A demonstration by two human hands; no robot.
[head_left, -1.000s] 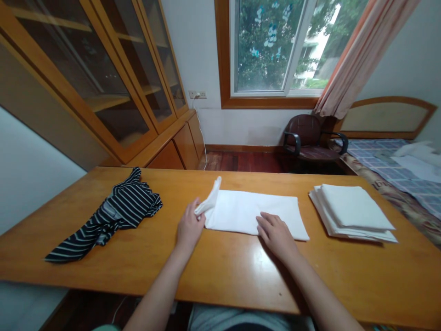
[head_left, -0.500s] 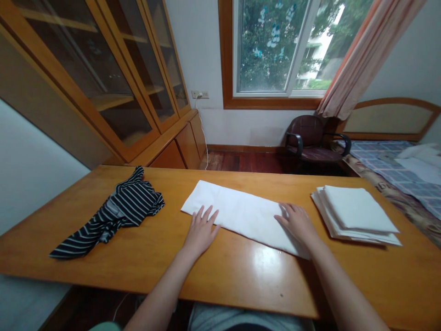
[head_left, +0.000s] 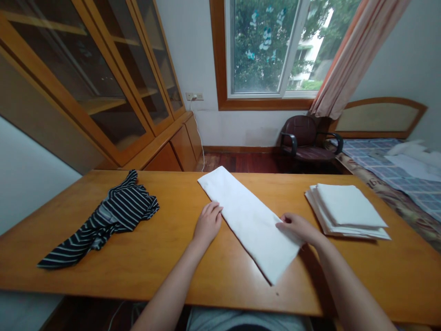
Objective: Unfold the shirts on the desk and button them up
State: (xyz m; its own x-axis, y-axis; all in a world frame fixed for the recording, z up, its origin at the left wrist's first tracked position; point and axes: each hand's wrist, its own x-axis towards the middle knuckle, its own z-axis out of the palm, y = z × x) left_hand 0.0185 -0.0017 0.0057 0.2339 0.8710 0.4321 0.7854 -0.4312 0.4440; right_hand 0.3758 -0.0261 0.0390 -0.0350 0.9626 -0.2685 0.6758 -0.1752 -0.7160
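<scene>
A long white folded cloth (head_left: 251, 216) lies slantwise on the wooden table, one end toward the far edge and the other toward me. My left hand (head_left: 209, 221) is closed at the cloth's left edge, fingertips on its border. At the opposite edge my right hand (head_left: 298, 227) pinches the cloth between thumb and fingers. The undersides of both hands are hidden. To the right sits a stack of folded white cloths (head_left: 351, 207); a crumpled black-and-white striped garment (head_left: 120, 209) is spread on the left.
The wooden table (head_left: 165, 276) spans the view. Behind it stand a glass-doored cabinet (head_left: 113, 92) at left and a dark red armchair (head_left: 303, 142) below the window. A bed (head_left: 389, 151) is at far right.
The white cloth has turned, its near end swinging toward me and its far end toward the table's back edge. My fingers have gone from lying flat to gripping its edges.
</scene>
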